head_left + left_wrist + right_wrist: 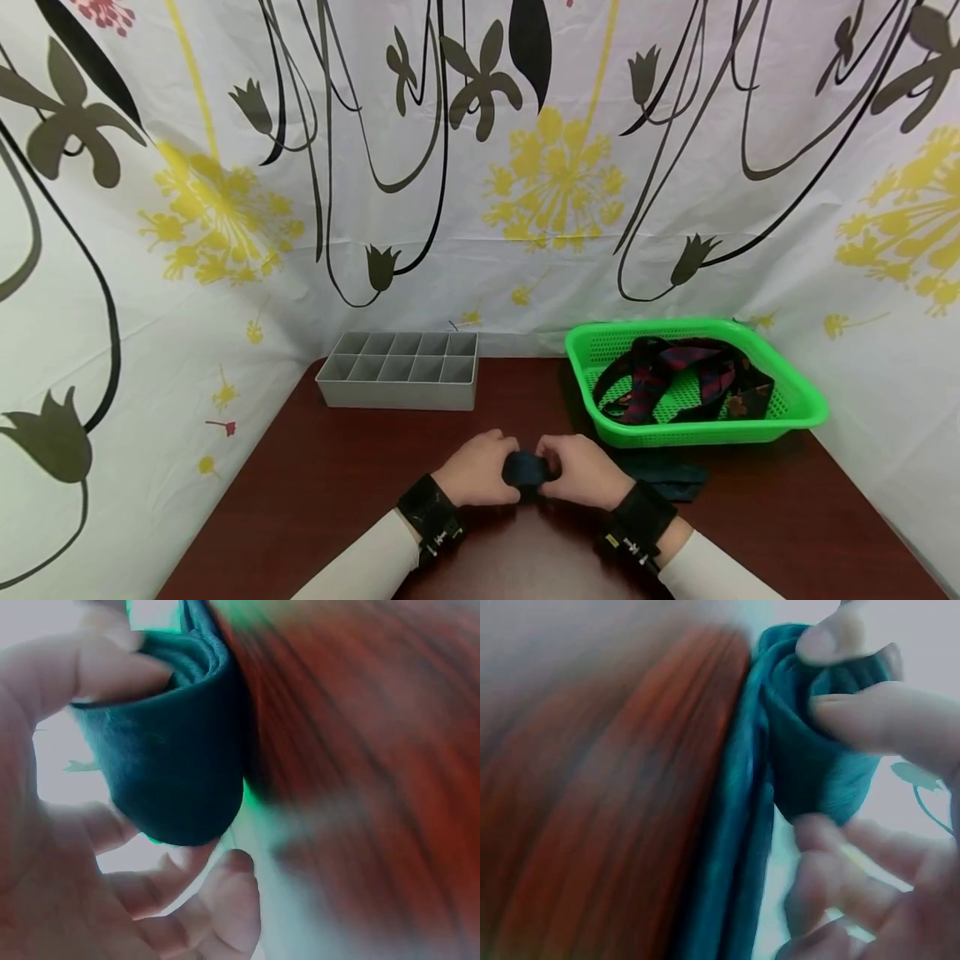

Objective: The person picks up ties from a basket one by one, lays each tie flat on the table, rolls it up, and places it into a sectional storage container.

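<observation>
Fingers (pixel 112 671) of both my hands curl round a rolled dark teal tie (pixel 525 469), held between them just above the worktop (pixel 315 492), its loose tail trailing off to their right. It looks soft, light and slippery, likely to unroll, so I judge the best hold is across the roll's flat ends.

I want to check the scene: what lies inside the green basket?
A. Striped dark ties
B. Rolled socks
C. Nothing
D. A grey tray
A: the green basket holds dark ties with red stripes, loosely piled.
</observation>
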Motion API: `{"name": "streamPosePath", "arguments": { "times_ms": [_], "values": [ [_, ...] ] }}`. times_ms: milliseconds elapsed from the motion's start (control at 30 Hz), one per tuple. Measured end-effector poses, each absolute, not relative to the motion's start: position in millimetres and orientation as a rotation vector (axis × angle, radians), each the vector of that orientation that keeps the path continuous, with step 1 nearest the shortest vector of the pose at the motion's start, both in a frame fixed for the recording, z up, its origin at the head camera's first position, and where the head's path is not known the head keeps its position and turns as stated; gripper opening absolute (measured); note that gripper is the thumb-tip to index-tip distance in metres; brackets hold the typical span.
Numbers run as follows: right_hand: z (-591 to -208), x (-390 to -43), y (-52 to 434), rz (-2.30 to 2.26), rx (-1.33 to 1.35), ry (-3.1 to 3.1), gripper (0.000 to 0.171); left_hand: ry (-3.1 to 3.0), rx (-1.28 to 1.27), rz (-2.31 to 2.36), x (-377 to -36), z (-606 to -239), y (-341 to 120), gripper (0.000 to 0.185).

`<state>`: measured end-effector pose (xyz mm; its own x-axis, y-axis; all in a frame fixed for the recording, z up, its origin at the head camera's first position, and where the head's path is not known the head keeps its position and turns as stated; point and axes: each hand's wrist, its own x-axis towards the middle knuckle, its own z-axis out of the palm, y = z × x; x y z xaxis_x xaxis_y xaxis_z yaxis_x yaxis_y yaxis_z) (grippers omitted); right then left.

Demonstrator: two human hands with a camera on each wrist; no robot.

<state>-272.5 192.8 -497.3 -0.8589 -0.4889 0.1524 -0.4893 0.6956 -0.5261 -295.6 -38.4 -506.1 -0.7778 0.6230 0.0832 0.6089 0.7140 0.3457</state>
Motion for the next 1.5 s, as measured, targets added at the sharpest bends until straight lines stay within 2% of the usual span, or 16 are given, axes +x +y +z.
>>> {"name": "streamPosePath", "arguments": {
  "times_ms": [100, 333, 500, 567, 800, 1000, 1267, 1500],
  "values": [
    [-498.3, -272.1, 194.7, 0.852, 0.830, -2.948, 0.031, 2.860, 1.017, 0.557, -297.7, -509.2, -39.4, 0.040],
    [-495.3, -268.3, 190.7, 0.854, 0.851, -2.841, 0.044, 2.920, 1.056, 0.512, -296.6, -507.5, -38.4, 0.033],
    [-497.8, -270.7, 191.3, 0.804, 0.808, -2.906, 0.024, 2.919, 1.043, 0.580, -296.1, -502.8, -39.7, 0.034],
    [-499.4, -271.7, 192.6, 0.786, 0.812, -2.958, 0.022, 2.897, 1.031, 0.623, -297.3, -504.0, -40.1, 0.035],
    [-501.7, -271.0, 191.1, 0.862, 0.868, -2.871, 0.047, 2.847, 1.095, 0.624, -297.7, -508.4, -38.1, 0.032],
    [-501.5, -272.8, 190.4, 0.817, 0.774, -2.920, 0.027, 2.783, 1.018, 0.724, -298.9, -507.6, -38.6, 0.038],
    [-499.8, -268.6, 187.6, 0.808, 0.820, -2.856, 0.041, 2.867, 1.033, 0.723, -297.6, -504.8, -39.5, 0.032],
    [-498.0, -270.3, 189.6, 0.821, 0.805, -2.906, 0.026, 2.821, 1.005, 0.715, -295.9, -501.2, -38.9, 0.038]
  ]
}}
